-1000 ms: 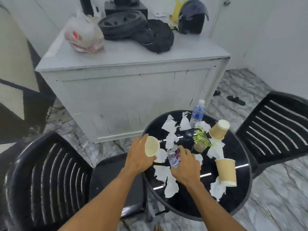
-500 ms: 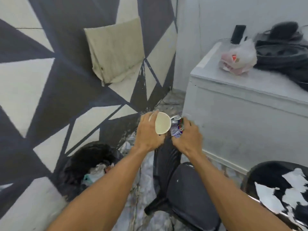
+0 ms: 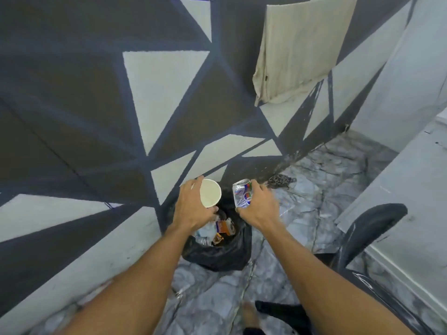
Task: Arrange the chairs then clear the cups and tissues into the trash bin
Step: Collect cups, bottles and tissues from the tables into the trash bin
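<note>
In the head view, both arms are extended forward and down so that each load is brought above the trash bin, a black-lined bag standing on the marbled floor against the foot of the painted wall.

The left hand is closed around a paper cup, gripped by its side with the open mouth turned toward the camera; held that way, the cup can simply be let fall into the opening beneath it.

The right hand is wrapped about a crumpled drink can, its top tipped up and away, and it is positioned just beside the cup over the same opening. The two items are kept slightly apart, probably so that neither is knocked aside on release.

Wrappers and pale scraps are already seen inside the bin, whose mouth is left wide enough for both pieces.

At the lower right, the curved back of a black plastic chair is visible close to a white cabinet. A beige cloth is hung on the wall above.

The dropping step appears imminent, though neither grip has been loosened yet.
</note>
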`<state>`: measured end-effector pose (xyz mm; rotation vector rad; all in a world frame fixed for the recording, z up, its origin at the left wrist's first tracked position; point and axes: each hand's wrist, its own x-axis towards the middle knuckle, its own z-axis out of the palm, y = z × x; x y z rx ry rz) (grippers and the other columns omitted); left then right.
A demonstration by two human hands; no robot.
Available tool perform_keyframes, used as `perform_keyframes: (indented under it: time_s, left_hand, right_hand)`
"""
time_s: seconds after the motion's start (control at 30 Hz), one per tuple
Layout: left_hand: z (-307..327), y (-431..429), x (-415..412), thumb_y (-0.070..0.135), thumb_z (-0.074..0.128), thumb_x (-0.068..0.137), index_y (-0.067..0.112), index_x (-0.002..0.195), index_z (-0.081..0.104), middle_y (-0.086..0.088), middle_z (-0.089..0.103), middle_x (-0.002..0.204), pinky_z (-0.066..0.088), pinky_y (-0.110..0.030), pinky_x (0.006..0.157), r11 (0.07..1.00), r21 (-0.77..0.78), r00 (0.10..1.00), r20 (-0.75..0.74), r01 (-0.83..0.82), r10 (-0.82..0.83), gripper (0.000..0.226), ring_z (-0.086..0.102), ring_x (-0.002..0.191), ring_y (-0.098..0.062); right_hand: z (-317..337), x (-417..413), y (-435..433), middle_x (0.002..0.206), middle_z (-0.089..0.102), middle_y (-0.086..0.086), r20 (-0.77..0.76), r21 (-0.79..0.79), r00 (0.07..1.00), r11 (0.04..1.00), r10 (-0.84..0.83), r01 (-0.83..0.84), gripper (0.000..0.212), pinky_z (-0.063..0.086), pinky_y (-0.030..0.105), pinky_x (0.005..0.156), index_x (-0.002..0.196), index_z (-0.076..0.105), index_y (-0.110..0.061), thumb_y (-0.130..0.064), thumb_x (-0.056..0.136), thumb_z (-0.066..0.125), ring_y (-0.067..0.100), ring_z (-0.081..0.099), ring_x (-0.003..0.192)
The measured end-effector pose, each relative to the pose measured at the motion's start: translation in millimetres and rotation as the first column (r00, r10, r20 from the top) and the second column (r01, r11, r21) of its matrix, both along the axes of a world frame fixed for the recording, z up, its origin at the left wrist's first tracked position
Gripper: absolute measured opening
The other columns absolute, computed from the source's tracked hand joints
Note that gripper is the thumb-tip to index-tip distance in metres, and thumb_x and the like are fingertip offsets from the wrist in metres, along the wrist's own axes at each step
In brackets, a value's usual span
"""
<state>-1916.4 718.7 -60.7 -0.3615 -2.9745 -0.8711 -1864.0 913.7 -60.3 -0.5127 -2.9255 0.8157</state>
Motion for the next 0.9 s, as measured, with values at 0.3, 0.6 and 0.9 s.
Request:
perform_keyframes:
  time_s: [0.3, 0.6, 0.9]
  left_hand:
    - [-58, -15, -91, 0.045, 0.081, 0.065, 0.024, 0.151, 0.025, -0.005, 0.042, 0.138, 0.039, -0.045, 0.109, 0.991, -0.093, 0.951, 0.286, -0.096, 0.118, 0.105, 0.039, 0.13, -0.028]
    - [-110, 0, -159, 0.025, 0.081, 0.066, 0.022, 0.155, 0.019, -0.006, 0.021, 0.16, 0.028, -0.046, 0.118, 0.976, -0.207, 0.936, 0.326, -0.068, 0.135, 0.109, 0.02, 0.146, -0.028]
    - [-127, -11, -143, 0.023, 0.07, 0.076, 0.013, 0.151, 0.035, -0.01, 0.034, 0.153, 0.035, -0.04, 0.112, 0.974, -0.224, 0.876, 0.466, -0.021, 0.126, 0.083, 0.035, 0.138, -0.031]
  right_hand:
    - [-69, -124, -13, 0.11, 0.063, 0.006, 0.231, -0.126, 0.968, 0.99, 0.098, -0.07, 0.055, 0.054, 0.039, 0.083, 0.118, 0.048, -0.023, -0.046, 0.071, 0.063, 0.03, 0.062, 0.102]
    - [-129, -201, -3, 0.142, 0.047, 0.015, 0.466, -0.117, 0.869, 0.985, 0.166, -0.125, 0.108, 0.048, 0.042, 0.099, 0.15, 0.022, -0.012, -0.054, 0.067, 0.076, 0.034, 0.05, 0.127]
    - [-144, -187, 23, 0.118, 0.061, 0.007, 0.619, -0.131, 0.761, 0.981, 0.194, -0.144, 0.047, 0.054, 0.038, 0.088, 0.112, 0.061, -0.02, -0.038, 0.069, 0.069, 0.029, 0.06, 0.109]
